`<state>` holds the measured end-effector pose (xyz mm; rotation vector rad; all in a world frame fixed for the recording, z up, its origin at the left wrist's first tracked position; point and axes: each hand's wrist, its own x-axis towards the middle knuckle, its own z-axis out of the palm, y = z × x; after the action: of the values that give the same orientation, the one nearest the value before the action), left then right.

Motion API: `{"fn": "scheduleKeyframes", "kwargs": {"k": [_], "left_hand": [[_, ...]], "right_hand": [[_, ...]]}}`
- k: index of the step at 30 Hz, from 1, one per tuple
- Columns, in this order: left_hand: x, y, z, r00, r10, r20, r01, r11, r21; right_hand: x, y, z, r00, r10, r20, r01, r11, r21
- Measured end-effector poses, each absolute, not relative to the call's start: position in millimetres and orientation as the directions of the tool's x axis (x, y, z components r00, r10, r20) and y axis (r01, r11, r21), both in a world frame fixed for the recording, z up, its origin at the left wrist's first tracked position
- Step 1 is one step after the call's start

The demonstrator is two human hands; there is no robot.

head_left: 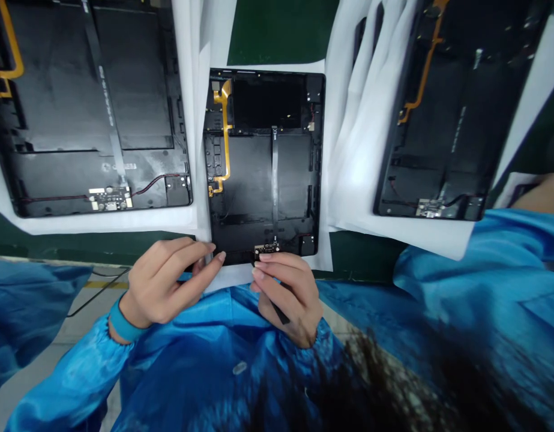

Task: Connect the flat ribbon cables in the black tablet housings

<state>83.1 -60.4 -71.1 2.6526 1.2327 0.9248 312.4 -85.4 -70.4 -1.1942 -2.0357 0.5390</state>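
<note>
A black tablet housing [249, 174] lies with its inside facing up in front of me, with an orange flex cable [225, 138] on its left and a grey ribbon cable [275, 180] running down the middle. My left hand [168, 279] holds the housing's near left corner between thumb and fingers. In my right hand [290, 294] is a slim black tool [280, 314], pinched between thumb and fingers; its exact kind is mostly hidden by the hand. Those fingertips are at a small circuit board [266, 248] along the housing's near edge, partly covering it.
Another open tablet housing [137, 108] lies at the left, and a further one [443, 132] at the right. White sheets [353, 150] lie under and between them on the green table [281, 30]. A blue sleeve [497, 264] of another person is at the right.
</note>
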Motion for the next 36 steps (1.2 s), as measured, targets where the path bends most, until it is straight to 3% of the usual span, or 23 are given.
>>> {"fn": "scheduleKeyframes", "kwargs": {"k": [4, 14, 25, 36], "left_hand": [[78, -63, -71, 0.513, 0.724, 0.46, 0.667, -0.674, 0.317], [81, -62, -71, 0.53, 0.702, 0.476, 0.675, -0.689, 0.265], [77, -65, -72, 0.562, 0.693, 0.451, 0.633, -0.712, 0.304], [76, -58, -66, 0.597, 0.667, 0.445, 0.633, -0.733, 0.249]], "right_hand": [[306, -79, -63, -0.393, 0.827, 0.401, 0.549, 0.561, -0.619], [297, -66, -60, -0.446, 0.819, 0.361, 0.545, 0.568, -0.617], [292, -66, -57, -0.392, 0.877, 0.279, 0.558, 0.468, -0.685], [301, -56, -61, -0.297, 0.908, 0.295, 0.434, 0.404, -0.805]]}}
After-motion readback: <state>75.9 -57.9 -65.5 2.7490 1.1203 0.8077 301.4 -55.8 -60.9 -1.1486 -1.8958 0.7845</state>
